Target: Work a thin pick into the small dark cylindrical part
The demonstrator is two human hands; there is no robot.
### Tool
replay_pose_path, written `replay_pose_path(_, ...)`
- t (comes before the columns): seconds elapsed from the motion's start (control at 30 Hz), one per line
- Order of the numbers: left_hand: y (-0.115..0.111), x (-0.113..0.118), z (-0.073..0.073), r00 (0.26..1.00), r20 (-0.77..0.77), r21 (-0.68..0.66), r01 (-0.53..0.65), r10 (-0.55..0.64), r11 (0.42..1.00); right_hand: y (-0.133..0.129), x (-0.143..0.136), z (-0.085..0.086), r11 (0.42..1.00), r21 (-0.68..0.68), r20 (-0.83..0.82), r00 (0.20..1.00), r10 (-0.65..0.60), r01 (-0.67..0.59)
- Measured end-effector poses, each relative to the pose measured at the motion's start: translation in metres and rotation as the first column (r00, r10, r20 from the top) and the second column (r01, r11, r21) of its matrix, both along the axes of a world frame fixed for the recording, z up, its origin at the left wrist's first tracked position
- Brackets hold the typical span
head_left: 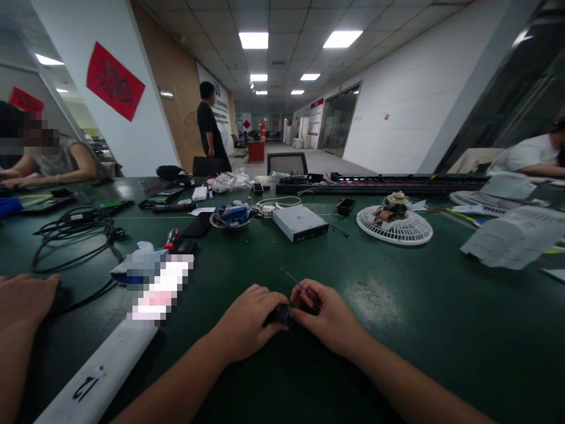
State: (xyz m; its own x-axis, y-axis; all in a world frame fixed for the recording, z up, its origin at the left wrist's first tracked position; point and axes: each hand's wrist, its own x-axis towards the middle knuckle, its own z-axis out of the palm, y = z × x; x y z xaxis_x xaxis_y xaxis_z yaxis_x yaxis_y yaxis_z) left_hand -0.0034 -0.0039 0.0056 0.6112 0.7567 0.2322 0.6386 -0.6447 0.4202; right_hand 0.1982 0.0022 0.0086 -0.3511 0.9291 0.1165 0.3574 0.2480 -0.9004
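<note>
Black and small, the screwdriver sits between your two hands, low over the green counter just in front of you. Your left hand is clenched around its dark handle, and your right hand closes its fingertips on the same handle from the other side, so both grips are grasping the one tool. Its thin metal shaft pokes up and away from your right hand toward the middle of the counter.

Judging by its size, it is light and stiff, and the shaft looks slender enough to bend or slip if you lean on it sideways. The handle is the place to hold; the tip is too fine to pinch safely.

Further back a small metal bowl holds a heap of blue and white bits that are too small to identify. Just right of it lies a flat grey box, closed, and beyond that a white fan grille lies flat with a small motor resting on it. A clear plastic bag sits crumpled near the far edge; its contents cannot be made out. Another person's hand rests on the counter at your far left.
</note>
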Motion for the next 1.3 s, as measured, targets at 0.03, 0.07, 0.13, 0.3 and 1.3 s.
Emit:
replay_pose_path(0.03,0.0,0.0,0.001,1.0,0.004,-0.008,0.001,-0.001,1.0,0.0,0.0,0.001,1.0,-0.016,-0.027,0.999,0.023,-0.023)
replay_pose_path(0.07,-0.001,0.0,0.001,1.0,0.013,-0.018,0.001,-0.001,1.0,0.0,0.001,0.001,0.998,-0.041,-0.066,0.997,0.048,-0.051)
replay_pose_path(0.13,-0.002,0.001,0.002,0.999,0.041,-0.042,-0.006,0.008,0.999,0.002,0.002,0.0,0.988,-0.108,-0.171,0.981,0.095,-0.114)
replay_pose_path(0.3,-0.003,0.002,0.003,0.999,0.045,-0.038,0.013,-0.011,0.999,0.006,0.002,-0.006,0.96,-0.211,-0.3,0.947,0.114,-0.183)
replay_pose_path(1.3,0.014,-0.012,-0.01,0.868,0.21,-0.016,-0.457,0.45,0.889,0.01,0.019,0.009,0.928,0.371,0.312,0.938,-0.151,0.027)
